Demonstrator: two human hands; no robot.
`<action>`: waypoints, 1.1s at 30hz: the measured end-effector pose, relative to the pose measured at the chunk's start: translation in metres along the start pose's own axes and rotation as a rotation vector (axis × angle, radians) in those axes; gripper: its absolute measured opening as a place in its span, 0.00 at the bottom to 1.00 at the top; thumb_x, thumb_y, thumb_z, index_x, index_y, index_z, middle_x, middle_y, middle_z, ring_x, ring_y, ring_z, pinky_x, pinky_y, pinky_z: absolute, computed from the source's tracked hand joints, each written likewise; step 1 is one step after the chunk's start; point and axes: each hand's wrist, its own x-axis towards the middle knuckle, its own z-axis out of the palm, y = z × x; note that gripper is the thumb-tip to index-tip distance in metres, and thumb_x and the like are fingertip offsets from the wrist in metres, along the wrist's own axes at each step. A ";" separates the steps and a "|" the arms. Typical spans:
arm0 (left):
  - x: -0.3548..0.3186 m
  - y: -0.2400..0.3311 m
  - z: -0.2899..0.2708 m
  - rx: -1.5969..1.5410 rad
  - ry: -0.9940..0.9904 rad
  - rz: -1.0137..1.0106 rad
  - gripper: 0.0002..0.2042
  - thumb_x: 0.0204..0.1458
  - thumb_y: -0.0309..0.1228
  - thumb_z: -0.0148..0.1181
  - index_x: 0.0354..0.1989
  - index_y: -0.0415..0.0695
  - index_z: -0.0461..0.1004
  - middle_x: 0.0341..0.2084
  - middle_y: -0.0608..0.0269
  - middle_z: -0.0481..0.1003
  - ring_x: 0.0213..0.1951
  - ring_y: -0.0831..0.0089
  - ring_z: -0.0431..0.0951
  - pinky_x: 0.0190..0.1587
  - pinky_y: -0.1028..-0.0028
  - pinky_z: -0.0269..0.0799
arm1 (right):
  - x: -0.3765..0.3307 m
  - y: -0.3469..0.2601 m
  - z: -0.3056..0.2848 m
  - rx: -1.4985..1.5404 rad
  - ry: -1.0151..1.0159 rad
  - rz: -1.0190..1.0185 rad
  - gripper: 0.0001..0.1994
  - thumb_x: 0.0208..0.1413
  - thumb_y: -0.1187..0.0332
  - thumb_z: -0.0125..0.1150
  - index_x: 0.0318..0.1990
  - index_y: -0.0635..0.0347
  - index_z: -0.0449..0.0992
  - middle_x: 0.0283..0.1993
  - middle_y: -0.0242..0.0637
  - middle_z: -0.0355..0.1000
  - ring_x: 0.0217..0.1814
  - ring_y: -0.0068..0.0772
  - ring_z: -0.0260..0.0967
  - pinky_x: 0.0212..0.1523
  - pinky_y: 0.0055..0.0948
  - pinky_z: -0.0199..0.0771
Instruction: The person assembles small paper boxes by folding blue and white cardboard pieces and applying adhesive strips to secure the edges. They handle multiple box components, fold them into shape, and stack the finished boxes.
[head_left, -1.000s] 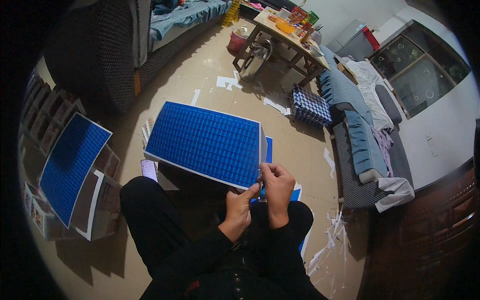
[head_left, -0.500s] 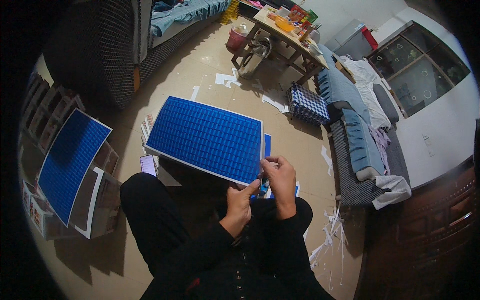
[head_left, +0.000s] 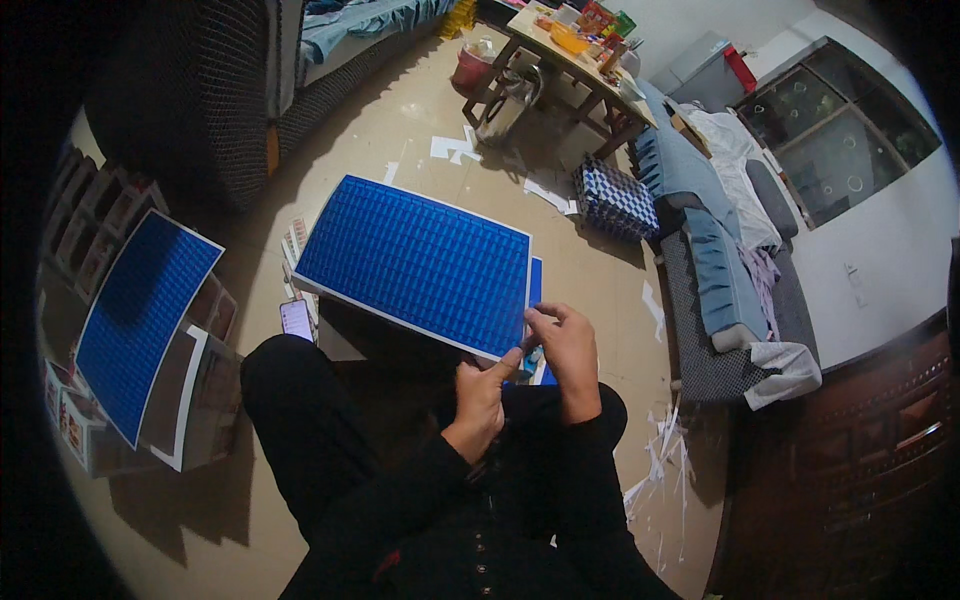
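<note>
Blue gridded rectangular sheet (head_left: 415, 262) stretches far-left from both hands; right hand (head_left: 568, 350) and left hand (head_left: 482, 395) pinch its near-right corner.

The big sheet (head_left: 420, 262) showed a deep blue grid with a thin white border. A second blue gridded sheet (head_left: 140, 320) matched it at the floor's left edge. The cushion (head_left: 612, 200) wore a blue-and-white check, the sofa (head_left: 700, 250) was grey-blue, the floor (head_left: 400, 120) beige, the sleeves (head_left: 560, 470) black.
</note>
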 end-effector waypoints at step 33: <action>0.003 0.021 -0.004 0.051 0.001 -0.019 0.22 0.51 0.22 0.65 0.54 0.44 0.65 0.43 0.62 0.75 0.43 0.69 0.77 0.45 0.68 0.74 | -0.031 0.028 0.000 0.311 -0.369 0.132 0.30 0.54 0.63 0.65 0.62 0.68 0.65 0.37 0.47 0.76 0.27 0.30 0.73 0.28 0.25 0.74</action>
